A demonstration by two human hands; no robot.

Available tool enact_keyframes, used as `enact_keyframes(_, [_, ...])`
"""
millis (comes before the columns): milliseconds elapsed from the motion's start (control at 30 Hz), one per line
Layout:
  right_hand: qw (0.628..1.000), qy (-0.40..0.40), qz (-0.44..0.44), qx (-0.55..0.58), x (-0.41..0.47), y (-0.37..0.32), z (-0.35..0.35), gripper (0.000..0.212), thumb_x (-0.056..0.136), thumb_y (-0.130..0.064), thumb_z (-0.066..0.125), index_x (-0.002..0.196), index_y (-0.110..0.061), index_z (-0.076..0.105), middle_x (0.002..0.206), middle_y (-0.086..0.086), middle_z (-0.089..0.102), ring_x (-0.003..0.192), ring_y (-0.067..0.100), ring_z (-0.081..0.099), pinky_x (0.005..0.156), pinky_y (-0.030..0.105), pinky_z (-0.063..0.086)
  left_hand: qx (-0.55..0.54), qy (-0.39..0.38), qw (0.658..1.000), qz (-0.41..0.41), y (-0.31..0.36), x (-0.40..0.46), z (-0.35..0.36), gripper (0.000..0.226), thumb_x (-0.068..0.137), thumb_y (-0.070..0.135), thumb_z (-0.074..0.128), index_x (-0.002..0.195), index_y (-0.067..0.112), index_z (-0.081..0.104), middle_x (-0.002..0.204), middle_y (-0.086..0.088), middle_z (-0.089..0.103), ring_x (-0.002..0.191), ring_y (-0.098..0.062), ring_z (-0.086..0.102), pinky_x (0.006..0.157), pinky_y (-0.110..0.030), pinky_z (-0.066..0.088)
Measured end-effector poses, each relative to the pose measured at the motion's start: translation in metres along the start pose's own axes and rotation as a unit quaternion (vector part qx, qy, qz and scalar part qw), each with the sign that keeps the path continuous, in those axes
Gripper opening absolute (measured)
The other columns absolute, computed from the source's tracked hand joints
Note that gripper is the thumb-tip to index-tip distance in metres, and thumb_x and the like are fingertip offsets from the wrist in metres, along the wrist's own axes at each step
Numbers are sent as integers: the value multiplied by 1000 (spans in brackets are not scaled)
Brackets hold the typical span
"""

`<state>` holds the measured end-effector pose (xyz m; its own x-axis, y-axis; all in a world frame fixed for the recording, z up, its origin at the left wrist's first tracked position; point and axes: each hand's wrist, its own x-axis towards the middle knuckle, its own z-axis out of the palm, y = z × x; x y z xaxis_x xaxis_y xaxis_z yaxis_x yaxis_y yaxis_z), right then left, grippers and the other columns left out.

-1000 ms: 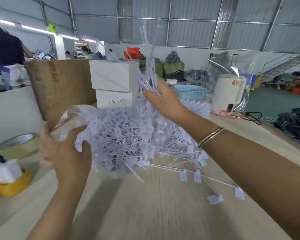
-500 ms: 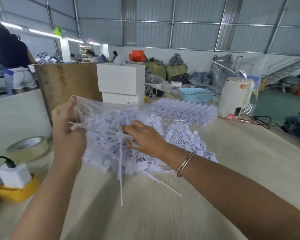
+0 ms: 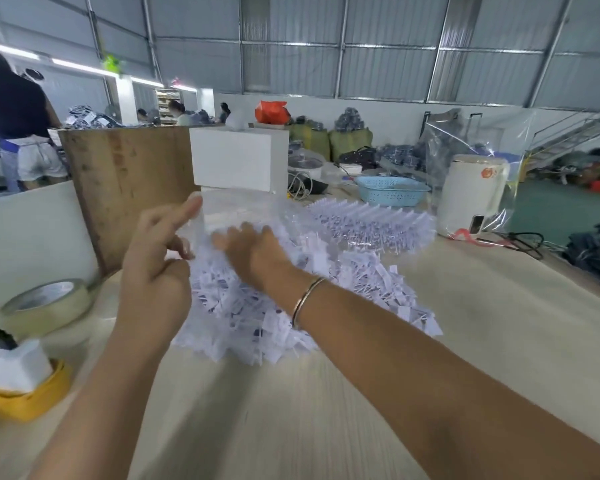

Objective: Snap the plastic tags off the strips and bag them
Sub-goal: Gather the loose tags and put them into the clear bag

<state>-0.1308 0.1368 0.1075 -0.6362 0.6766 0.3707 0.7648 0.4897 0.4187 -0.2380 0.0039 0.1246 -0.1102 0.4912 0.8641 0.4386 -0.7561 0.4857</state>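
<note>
you're in a big metal-walled workshop, facing a pale wood-grain surface (image 3: 326, 410) that runs away from you. in the middle of it sits a heap of white plastic tags (image 3: 257, 313), partly inside a clear plastic bag (image 3: 243, 211) whose mouth is lifted toward you. your left hand (image 3: 153, 271) pinches the near edge of that bag, thumb and curled fingers on the film and the forefinger sticking up, so that grip is closed on the bag. your right hand (image 3: 253, 251), with a thin bangle (image 3: 307, 296) at the wrist, lies palm down on the heap inside the bag's mouth; its fingers are blurred, so you can't tell whether that grip is closed on any tags. behind the heap, rows of uncut tag strips (image 3: 371, 220) lie flat. a roll of tape (image 3: 45, 303) rests at your left, near a white charger (image 3: 14, 368) on a yellow base. farther back stand a blue basket (image 3: 392, 190) and a white appliance (image 3: 471, 195).
</note>
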Motion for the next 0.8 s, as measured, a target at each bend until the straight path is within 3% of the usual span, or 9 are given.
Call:
enact_keyframes(167, [989, -65, 20, 133, -4, -8, 21, 59, 91, -15, 44, 145, -22, 22, 144, 9, 32, 135, 26, 26, 113, 56, 7, 63, 17, 995, 75, 8, 2, -4, 78, 57, -16, 27, 129, 8, 48, 107, 10, 45, 74, -5, 44, 66, -16, 38])
enact_keyframes(267, [961, -192, 42, 196, 7, 0, 0, 69, 91, -22, 50, 147, -15, 12, 152, 10, 16, 142, 25, 9, 114, 52, -2, 72, -79, 993, 41, 8, -12, 8, 77, 56, -15, 28, 121, 16, 55, 109, 10, 50, 75, -1, 47, 68, -7, 37])
enact_keyframes(367, [936, -227, 13, 268, -8, 14, -11, 79, 91, -37, 55, 150, -16, 7, 157, 9, 5, 145, 22, -3, 115, 45, -9, 119, -153, 981, -24, -4, -29, 24, 70, 64, -22, 36, 116, 16, 62, 107, 8, 53, 86, -1, 52, 73, -8, 39])
enact_keyframes(433, [910, -169, 0, 379, -31, 27, -20, 73, 87, -28, 62, 147, -11, 23, 153, 12, 22, 142, 22, 15, 113, 32, 6, 157, -169, 972, -40, -9, -35, 29, 65, 66, -24, 42, 116, 11, 64, 109, 2, 55, 93, -18, 54, 80, -20, 43])
enact_keyframes(500, [896, -102, 10, 432, -58, 46, -28, 43, 87, -7, 59, 129, -2, 51, 134, 15, 49, 126, 27, 42, 101, 25, 28, 207, -186, 961, -13, -10, -36, 28, 58, 66, -19, 47, 112, 9, 67, 109, -8, 58, 95, -32, 54, 82, -39, 46])
enact_keyframes(567, [886, -56, 72, 455, -84, 72, -26, 28, 88, 5, 50, 107, -4, 67, 113, 9, 64, 108, 26, 59, 93, 31, 45, 262, -190, 946, 23, -5, -36, 27, 49, 65, -10, 54, 106, 12, 70, 111, -11, 58, 98, -37, 53, 81, -47, 43])
enact_keyframes(633, [883, -25, 141, 446, -110, 99, -18, 29, 88, 8, 46, 91, -5, 71, 98, 3, 67, 90, 29, 64, 81, 39, 51, 285, -197, 936, 58, 9, -37, 24, 42, 64, 3, 54, 98, 20, 71, 114, -7, 56, 104, -34, 49, 79, -43, 37])
enact_keyframes(700, [902, -5, 160, 401, -134, 117, -11, 22, 89, 2, 50, 86, -7, 71, 94, 4, 64, 79, 22, 58, 76, 32, 45, 260, -241, 930, 100, 24, -43, 23, 35, 62, 8, 50, 85, 25, 70, 108, 1, 57, 103, -24, 45, 77, -37, 32])
enact_keyframes(800, [923, -133, 144, 331, -166, 117, 0, 12, 87, -35, 62, 92, -24, 59, 102, -2, 56, 90, 15, 52, 81, 33, 43, 244, -404, 880, 50, 37, -55, 31, 27, 69, 11, 45, 78, 29, 63, 93, 16, 55, 91, -9, 51, 76, -32, 44])
